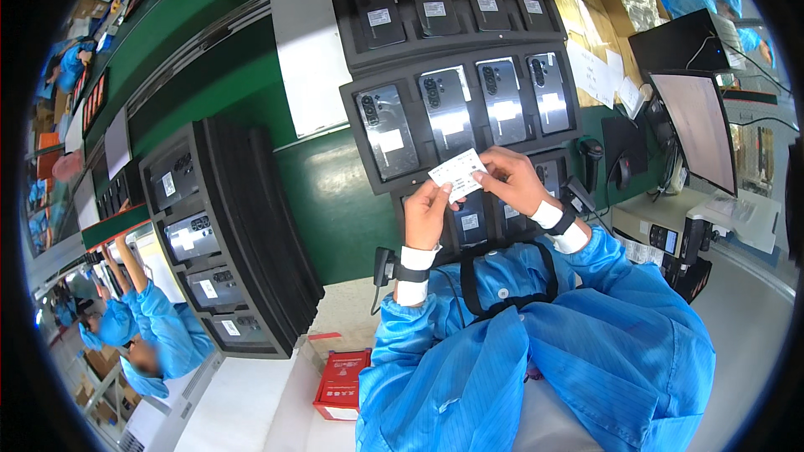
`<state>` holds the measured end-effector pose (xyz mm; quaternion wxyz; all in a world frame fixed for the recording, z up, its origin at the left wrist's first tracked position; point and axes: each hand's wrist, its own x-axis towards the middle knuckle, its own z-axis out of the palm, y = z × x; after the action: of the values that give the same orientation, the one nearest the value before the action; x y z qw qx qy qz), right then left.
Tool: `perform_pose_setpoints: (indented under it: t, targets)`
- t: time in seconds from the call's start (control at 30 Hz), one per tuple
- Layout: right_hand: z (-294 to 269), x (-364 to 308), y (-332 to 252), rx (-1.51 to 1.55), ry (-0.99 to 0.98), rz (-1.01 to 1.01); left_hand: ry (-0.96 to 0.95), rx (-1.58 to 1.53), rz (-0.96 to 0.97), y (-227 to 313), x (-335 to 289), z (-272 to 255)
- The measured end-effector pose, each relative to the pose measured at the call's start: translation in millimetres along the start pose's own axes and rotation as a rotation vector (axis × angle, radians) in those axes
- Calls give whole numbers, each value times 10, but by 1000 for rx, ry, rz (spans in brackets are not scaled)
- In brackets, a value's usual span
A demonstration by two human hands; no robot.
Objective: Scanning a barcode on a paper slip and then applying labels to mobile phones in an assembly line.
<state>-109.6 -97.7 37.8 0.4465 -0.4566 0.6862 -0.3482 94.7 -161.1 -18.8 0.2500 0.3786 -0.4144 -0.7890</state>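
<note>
A small white printed label (459, 174) is pinched at both ends, tilted, above the trays in front of me. My left hand (427, 213) grips its lower left corner, closed thumb to finger. At its right edge my right hand (514, 182) is closed on it too. Just beyond lies a black foam tray (425, 138) of dark smartphones, camera side up, among them a shiny phone (387, 131) bearing a white sticker. Under my hands sits a nearer tray of phones, partly hidden, with one phone (471, 219) showing between my wrists.
A farther phone tray (452, 46) stands behind. Stacked black trays (260, 243) rise at the left, phones in the top one. At the right are a monitor (695, 125), a handheld scanner (590, 163), a mouse (620, 172) and a label printer (657, 230). A red box (342, 381) stands lower left. Co-workers sit beyond.
</note>
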Motion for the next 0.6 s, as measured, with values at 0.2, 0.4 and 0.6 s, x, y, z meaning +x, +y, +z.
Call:
perform_pose_setpoints:
  t: [0.2,0.4,0.6]
  targets:
    - [31,3,-31,213,99,28,35,33,16,10,45,-90]
    - [-16,-25,45,367,168,65,573,193,420,130,386,-369]
    - [-6,-47,30,390,207,38,521,880,463,355,690,-393]
